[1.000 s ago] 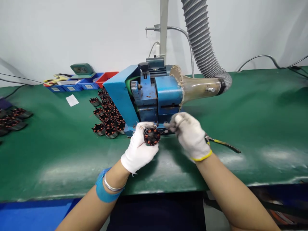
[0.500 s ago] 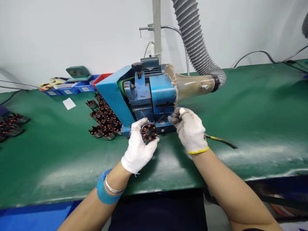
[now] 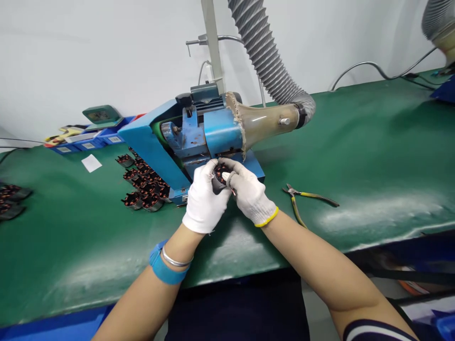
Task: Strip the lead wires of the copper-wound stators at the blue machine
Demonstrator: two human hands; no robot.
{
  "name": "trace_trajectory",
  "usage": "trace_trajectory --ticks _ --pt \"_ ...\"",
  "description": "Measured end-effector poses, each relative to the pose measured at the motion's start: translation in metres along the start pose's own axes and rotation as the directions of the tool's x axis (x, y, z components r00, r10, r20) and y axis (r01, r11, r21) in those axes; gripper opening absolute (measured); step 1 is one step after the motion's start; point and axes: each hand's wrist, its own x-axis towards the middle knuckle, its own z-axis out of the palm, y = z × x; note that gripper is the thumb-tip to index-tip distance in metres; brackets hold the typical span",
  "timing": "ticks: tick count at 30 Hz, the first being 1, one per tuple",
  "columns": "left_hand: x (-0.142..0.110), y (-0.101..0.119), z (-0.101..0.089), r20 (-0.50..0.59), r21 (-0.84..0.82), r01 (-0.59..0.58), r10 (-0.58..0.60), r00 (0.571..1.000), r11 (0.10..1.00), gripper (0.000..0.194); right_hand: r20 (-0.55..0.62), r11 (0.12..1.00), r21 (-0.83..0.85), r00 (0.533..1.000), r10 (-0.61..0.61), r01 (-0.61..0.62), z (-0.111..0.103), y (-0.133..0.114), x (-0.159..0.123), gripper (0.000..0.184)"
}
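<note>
My left hand, in a white glove, is wrapped round a motor stator with a dark body and copper windings. From the right, the gloved fingers of my right hand close on the same stator, the thumb across its face; they hide much of it. A short bit of copper wire shows by the right thumb. Both hands are in front of a blue belt-driven machine. To the right, cutting pliers with yellow-green handles lie spread on the green bench mat.
Several more stators stand in a cluster left of the machine, with others at the far left. Small blue bins and a paper slip lie behind them. A grey ribbed hose runs up from the machine's clear funnel.
My right hand has come left onto the stator, where it was apart from it half a second ago. My left hand still holds the stator. The view has shifted to the right.
</note>
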Motion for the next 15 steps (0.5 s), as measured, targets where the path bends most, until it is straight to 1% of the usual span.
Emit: trace_trajectory --ticks 2,4,7,11,15 --pt "0.004 0.004 0.001 0.027 0.003 0.012 -0.012 1.000 1.000 0.065 -0.007 0.997 0.083 1.000 0.010 -0.009 -0.002 -0.001 0.000 0.038" --pt "0.006 0.007 0.003 0.057 0.002 0.019 -0.019 0.998 1.000 0.064 -0.020 0.993 0.118 1.000 0.012 -0.010 -0.004 -0.002 0.000 0.036" --pt "0.009 0.012 0.005 0.081 -0.020 0.026 -0.024 0.996 0.999 0.062 -0.048 0.993 0.115 0.999 -0.015 0.020 -0.007 -0.001 -0.001 0.034" --pt "0.013 0.016 0.005 0.110 -0.009 0.107 -0.105 0.988 0.994 0.062 -0.075 0.992 0.104 0.995 -0.070 0.078 -0.008 0.001 0.000 0.032" --pt "0.015 0.018 0.004 0.106 -0.019 0.122 -0.119 0.987 0.992 0.061 -0.071 0.995 0.073 0.995 -0.067 0.072 -0.008 -0.001 0.000 0.033"
